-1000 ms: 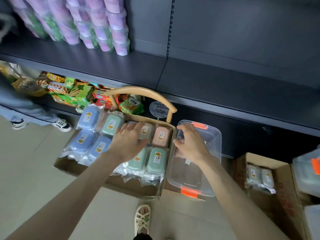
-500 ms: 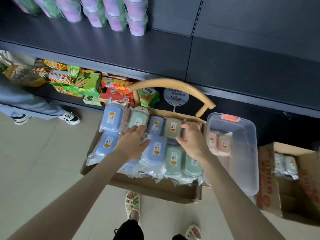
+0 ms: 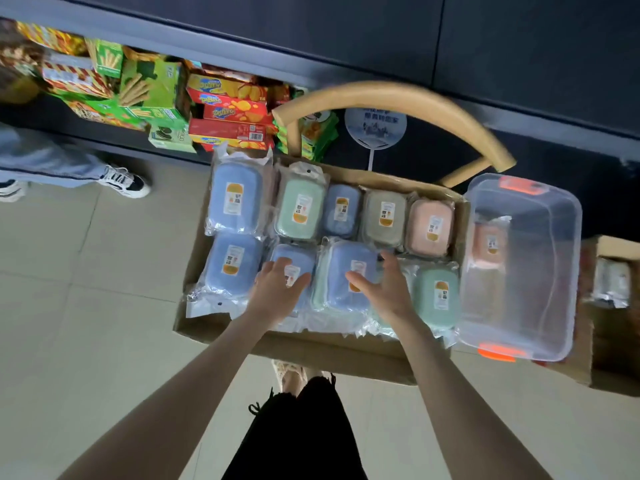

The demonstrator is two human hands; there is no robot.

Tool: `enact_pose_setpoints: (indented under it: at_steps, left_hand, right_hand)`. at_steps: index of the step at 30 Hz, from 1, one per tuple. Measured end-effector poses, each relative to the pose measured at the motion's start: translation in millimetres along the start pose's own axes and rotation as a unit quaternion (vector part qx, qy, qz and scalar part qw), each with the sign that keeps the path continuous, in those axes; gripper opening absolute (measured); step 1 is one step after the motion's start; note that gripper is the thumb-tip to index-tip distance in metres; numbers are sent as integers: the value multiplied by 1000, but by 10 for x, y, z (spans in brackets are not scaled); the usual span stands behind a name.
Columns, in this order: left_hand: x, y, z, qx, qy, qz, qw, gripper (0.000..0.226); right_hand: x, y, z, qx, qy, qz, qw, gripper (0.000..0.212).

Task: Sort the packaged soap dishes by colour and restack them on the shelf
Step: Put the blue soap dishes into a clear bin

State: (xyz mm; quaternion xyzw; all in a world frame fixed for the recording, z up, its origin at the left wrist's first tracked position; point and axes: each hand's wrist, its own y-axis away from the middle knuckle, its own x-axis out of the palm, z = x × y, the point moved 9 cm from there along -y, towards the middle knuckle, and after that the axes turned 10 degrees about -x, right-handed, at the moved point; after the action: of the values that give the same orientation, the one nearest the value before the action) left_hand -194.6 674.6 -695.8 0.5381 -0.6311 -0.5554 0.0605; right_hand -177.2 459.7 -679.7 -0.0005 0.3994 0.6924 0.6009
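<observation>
**Picking the blues out of a mixed box**

The left hand [image 3: 280,289] and right hand [image 3: 386,287], both spread and gripping nothing, lie over blue soap dishes [image 3: 349,271] at the cardboard box's [image 3: 311,344] 6 o'clock edge. Pinch packets by their rigid edges, not the loose film. At 3 o'clock, the clear bin [image 3: 571,271] holds a pink dish [image 3: 490,242].

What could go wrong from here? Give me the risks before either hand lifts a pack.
1. The blue dish under the right hand lies on a green dish; lifting it may drag that slippery wrapper along.
2. The grey dish looks close in colour to the back-row green dish in this dim light, so it could be missorted.
</observation>
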Motion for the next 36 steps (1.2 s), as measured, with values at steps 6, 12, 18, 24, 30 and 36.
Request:
enact_pose_setpoints:
  at_steps: [6,12,18,24,30,36]
  left_hand:
    - [60,-219,296,-55,26,-51,997,71]
    - [105,-358,410,-71,6,-55,996,77]
    - [3,-350,412,-60,-1,-96,994,67]
    - [-206,-113,342,-7,15,-144,989,62]
    - [-459,273,270,36,149,-140,978,61]
    - [-706,851,-227,129,229,-118,958,63]
  right_hand:
    - [129,-173,-199,19,53,-28,998,89]
    - [182,-237,-308,23,10,-57,998,78]
    - [238,-237,-334,29,-62,-53,996,92]
    - [223,-122,-251,12,-133,-85,987,81]
    - [-37,102,11,-50,-220,-137,965,47]
    - [-631,701,432,-93,-264,-190,941,55]
